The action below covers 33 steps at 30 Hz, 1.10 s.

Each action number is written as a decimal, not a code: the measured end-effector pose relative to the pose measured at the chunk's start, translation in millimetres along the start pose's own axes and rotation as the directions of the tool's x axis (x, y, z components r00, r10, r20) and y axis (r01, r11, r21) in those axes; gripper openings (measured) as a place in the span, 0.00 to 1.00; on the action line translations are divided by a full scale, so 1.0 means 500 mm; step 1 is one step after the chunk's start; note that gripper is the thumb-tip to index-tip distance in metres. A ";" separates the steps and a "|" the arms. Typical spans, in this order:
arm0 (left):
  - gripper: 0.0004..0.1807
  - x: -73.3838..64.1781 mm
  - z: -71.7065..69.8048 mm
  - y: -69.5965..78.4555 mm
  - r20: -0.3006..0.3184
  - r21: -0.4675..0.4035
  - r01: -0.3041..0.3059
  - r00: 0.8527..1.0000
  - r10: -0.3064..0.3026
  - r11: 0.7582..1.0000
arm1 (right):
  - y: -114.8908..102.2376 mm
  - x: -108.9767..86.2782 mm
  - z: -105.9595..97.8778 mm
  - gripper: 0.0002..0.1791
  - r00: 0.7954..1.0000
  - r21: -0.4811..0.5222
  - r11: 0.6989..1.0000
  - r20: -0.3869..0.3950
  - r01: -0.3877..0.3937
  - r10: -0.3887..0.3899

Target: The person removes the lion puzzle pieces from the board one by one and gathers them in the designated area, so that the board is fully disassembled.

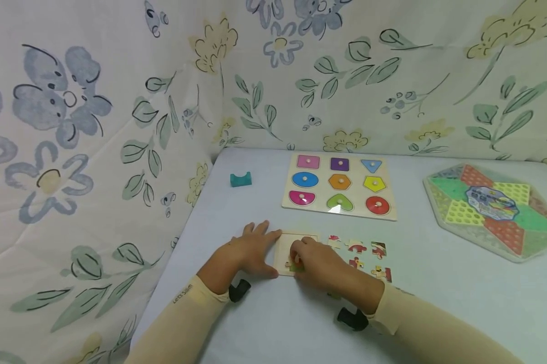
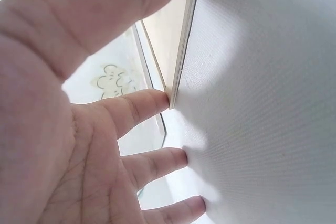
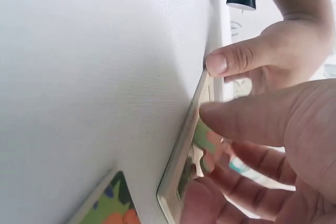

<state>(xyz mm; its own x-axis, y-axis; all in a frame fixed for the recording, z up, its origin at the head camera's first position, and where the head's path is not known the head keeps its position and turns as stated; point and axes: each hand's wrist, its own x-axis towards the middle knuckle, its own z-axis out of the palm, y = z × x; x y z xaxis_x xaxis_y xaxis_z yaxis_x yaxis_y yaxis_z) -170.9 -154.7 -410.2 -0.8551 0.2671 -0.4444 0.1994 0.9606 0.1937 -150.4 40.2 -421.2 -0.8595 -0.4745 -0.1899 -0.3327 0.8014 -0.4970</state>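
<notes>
A small light-wood puzzle tray (image 1: 283, 248) lies on the white table between the hands. My left hand (image 1: 249, 254) has its fingers spread, and its thumb and index fingertip touch the tray's left corners. Over the tray's lower part, my right hand (image 1: 318, 264) is curled and pinches a green and orange puzzle piece (image 3: 206, 137) between thumb and fingers. This piece is partly hidden by the fingers. Several loose red, yellow and green puzzle pieces (image 1: 357, 246) lie to the right. Another green and orange piece (image 3: 113, 205) is close to the tray's near side.
Behind the tray lies a shape board (image 1: 319, 206) with knobbed coloured shapes. A teal block (image 1: 241, 179) sits at the back left. On the right is a hexagonal game box (image 1: 492, 202). Flowered cloth (image 1: 273, 96) hangs behind and left of the table.
</notes>
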 end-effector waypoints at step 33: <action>0.54 0.006 0.005 0.000 0.008 -0.007 0.003 1.000 -0.003 1.000 | 0.181 -0.179 -0.071 0.08 0.995 0.096 0.991 0.032 -0.093 0.090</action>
<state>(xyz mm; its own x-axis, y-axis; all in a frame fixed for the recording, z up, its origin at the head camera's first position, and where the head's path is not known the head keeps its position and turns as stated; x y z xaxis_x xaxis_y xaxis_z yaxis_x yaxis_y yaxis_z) -172.4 -153.6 -413.6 -0.8520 0.2652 -0.4515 0.1937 0.9607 0.1987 -117.2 168.1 -418.9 -0.8731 -0.4119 -0.2608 -0.2126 0.8031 -0.5566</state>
